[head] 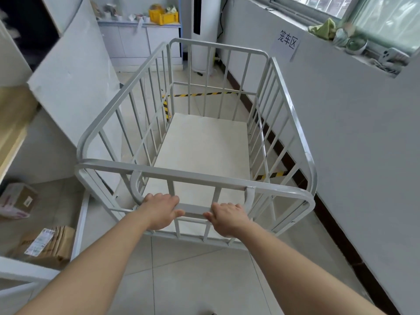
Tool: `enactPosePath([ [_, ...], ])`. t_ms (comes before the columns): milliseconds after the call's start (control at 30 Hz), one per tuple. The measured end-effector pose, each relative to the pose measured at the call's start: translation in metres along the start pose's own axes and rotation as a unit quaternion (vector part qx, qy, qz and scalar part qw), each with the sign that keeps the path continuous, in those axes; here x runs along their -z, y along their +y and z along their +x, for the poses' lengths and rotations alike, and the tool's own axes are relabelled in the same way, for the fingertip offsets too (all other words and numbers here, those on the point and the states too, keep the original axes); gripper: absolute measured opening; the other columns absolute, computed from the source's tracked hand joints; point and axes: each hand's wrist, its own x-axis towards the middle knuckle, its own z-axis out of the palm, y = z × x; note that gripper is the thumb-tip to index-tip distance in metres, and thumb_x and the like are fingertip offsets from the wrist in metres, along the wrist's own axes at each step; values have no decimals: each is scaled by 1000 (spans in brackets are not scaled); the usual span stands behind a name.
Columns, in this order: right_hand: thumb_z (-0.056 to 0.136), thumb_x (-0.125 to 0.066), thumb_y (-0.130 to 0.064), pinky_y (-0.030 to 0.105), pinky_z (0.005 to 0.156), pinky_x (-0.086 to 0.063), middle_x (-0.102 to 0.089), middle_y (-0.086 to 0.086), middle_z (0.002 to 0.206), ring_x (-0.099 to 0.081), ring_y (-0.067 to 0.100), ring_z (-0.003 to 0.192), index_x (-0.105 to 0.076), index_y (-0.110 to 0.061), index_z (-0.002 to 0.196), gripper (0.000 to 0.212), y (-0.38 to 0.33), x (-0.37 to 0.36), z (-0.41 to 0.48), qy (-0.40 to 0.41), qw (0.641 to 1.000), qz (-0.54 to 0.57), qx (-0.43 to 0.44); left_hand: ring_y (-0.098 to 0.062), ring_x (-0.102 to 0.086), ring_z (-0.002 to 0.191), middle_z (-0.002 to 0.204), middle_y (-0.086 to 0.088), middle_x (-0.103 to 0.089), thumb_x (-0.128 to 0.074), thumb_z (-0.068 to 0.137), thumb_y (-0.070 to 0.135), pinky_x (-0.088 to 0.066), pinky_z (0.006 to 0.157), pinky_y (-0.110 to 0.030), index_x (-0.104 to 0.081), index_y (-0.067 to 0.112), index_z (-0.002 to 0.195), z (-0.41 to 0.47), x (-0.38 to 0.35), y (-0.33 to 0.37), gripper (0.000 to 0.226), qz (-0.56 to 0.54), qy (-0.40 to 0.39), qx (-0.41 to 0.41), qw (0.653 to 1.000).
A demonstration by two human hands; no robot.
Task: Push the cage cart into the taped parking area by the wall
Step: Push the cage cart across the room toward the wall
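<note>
A light grey cage cart [293, 123] with barred sides and an empty pale floor stands right in front of me, alongside the wall on the right. My left hand [160, 210] and my right hand [228, 218] both grip the cart's low handle bar [194, 209] at its near end. Yellow-and-black floor tape [200, 94] shows through the bars beyond the cart's far end, down its left side, and as a short strip [271, 175] by the wall. A paper sign [286, 43] hangs on that wall above the taped area.
A white shelf unit [68, 87] with cardboard parcels [45, 244] stands close on the left. A tall white floor unit [203, 30] and a cabinet with a yellow crate [163, 17] stand at the far end. A window sill with clutter [354, 42] juts out on the right.
</note>
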Motion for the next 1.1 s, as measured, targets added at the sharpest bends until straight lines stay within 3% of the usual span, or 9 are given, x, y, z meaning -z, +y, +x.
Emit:
enactPosePath([
  [1100,99,-21,-54,45,97,-33,-59,10,115,-52,31,110,-48,-17,112,48,123,144,266,-24,1000,11,-6,-28,-48,117,122,-7,-56,-29,98,53,-32,97,-45,-47,17,116,276,144,-39,45,-6,19,16,1000],
])
